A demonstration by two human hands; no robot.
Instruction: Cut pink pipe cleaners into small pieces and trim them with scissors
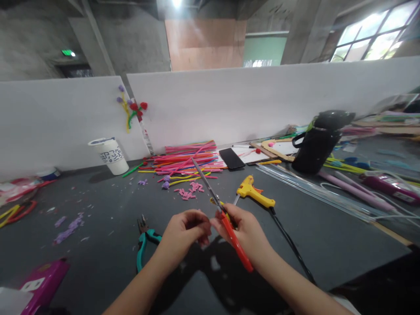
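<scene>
My right hand (247, 229) is closed around a pair of scissors (238, 247) with a red handle and some yellow showing. Its metal blades point up and away to the left. My left hand (187, 232) is beside it, fingers curled and pinched close to the right fingertips; what they hold, if anything, is hidden. Beyond the hands lies a small pile of cut pink pieces (189, 191). Teal-handled pliers (141, 249) lie left of my left hand. A yellow glue gun (256, 192) rests to the right of the scissors, its black cord trailing toward me.
Coloured pipe cleaners (187, 162) are bundled at the back, near a black phone (231, 158). A white cup (110, 156) stands back left. A black thermos jug (316, 142) and clear sticks (311, 190) are at right. Purple scraps (70, 228) lie left.
</scene>
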